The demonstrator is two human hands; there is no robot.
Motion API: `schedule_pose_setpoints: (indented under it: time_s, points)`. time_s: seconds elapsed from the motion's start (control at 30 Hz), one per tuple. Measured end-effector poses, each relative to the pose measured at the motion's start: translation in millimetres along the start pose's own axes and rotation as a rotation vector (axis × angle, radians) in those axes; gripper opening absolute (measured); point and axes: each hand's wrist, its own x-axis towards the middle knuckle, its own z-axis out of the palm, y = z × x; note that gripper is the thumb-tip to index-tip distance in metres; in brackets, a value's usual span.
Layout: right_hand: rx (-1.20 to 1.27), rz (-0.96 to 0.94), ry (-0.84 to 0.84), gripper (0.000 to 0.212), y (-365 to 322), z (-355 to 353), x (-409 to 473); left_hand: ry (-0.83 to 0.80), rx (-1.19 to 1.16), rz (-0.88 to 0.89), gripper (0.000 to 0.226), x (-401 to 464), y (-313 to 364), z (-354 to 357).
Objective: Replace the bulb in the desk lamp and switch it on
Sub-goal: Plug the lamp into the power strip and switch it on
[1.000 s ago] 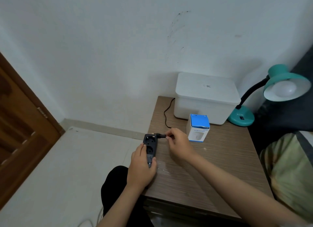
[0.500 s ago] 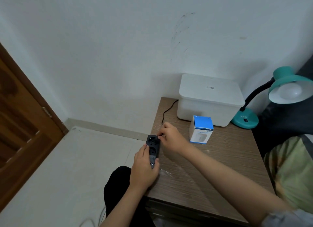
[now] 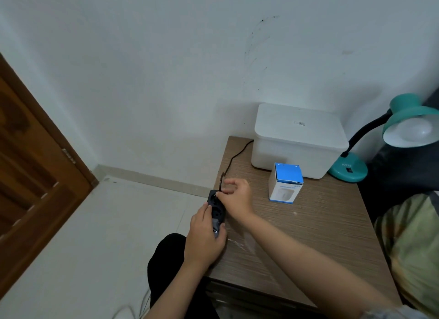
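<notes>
A teal desk lamp stands at the table's far right, its black neck curving up to the shade. A white bulb sits in the shade, unlit. Over the table's left edge my left hand grips a black power strip. My right hand pinches the lamp's black plug against the strip's far socket; the plug itself is hidden by my fingers. The black cord runs from there back behind the white box. A blue and white bulb carton stands upright mid-table.
A white lidded storage box fills the back of the wooden table. A brown door is at the left. A patterned cushion and dark furniture lie to the right. My dark-clad knee is under the table edge.
My right hand has brought the plug from beside the strip's end onto its far socket. The cord now loops up at the strip. The view has shifted slightly left.
</notes>
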Motion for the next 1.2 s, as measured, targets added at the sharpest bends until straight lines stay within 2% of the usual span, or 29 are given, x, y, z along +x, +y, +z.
schedule_pose_setpoints:
  time_s: [0.07, 0.2, 0.4, 0.57, 0.73, 1.2]
  points:
    - [-0.019, -0.011, 0.011, 0.017, 0, 0, -3, 0.0, -0.004, 0.004, 0.06, 0, 1, -1]
    - [-0.078, -0.032, 0.019, 0.011, 5, 0, -7, 0.0, -0.004, 0.017, 0.059, -1, 0, -1]
    - [-0.01, -0.002, 0.021, 0.012, 13, 2, -7, 0.004, -0.013, 0.009, 0.06, 0, 0, -1]
    - [-0.065, -0.066, 0.031, 0.014, 13, 2, -3, 0.001, -0.017, -0.027, 0.061, 0, -1, 0]
    - [-0.096, -0.104, -0.027, 0.014, 12, 1, -3, 0.004, -0.017, -0.03, 0.061, 1, 0, 0]
    - [-0.036, -0.048, -0.04, 0.013, 12, -6, -2, 0.047, -0.083, -0.037, 0.054, 3, 1, -3]
